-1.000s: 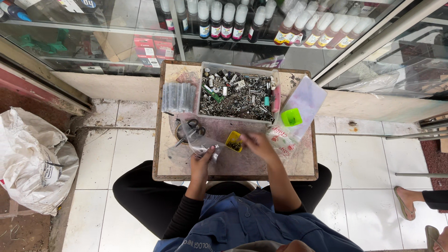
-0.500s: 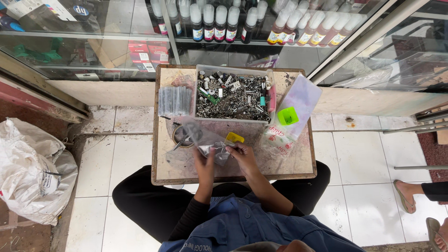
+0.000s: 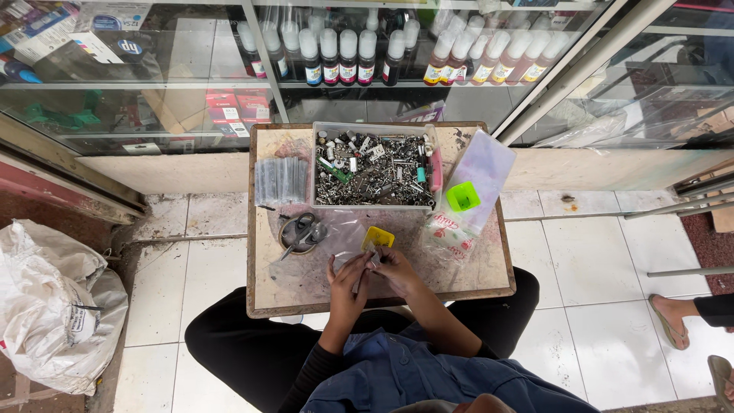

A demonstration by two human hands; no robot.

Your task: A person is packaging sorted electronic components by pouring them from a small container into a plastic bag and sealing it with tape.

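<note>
On the board (image 3: 474,268), a clear bin (image 3: 375,126) holds metal parts (image 3: 375,172).

1. The small part pinched between the left hand (image 3: 348,277) and right hand (image 3: 395,268) is too small to identify.
2. The pieces in the clear plastic tray (image 3: 375,131) blur into a grey jumble.
3. The white sack (image 3: 53,306) is cut off by the left edge.
4. A bystander's sandalled foot (image 3: 673,317) is cut off at the right edge.
</note>
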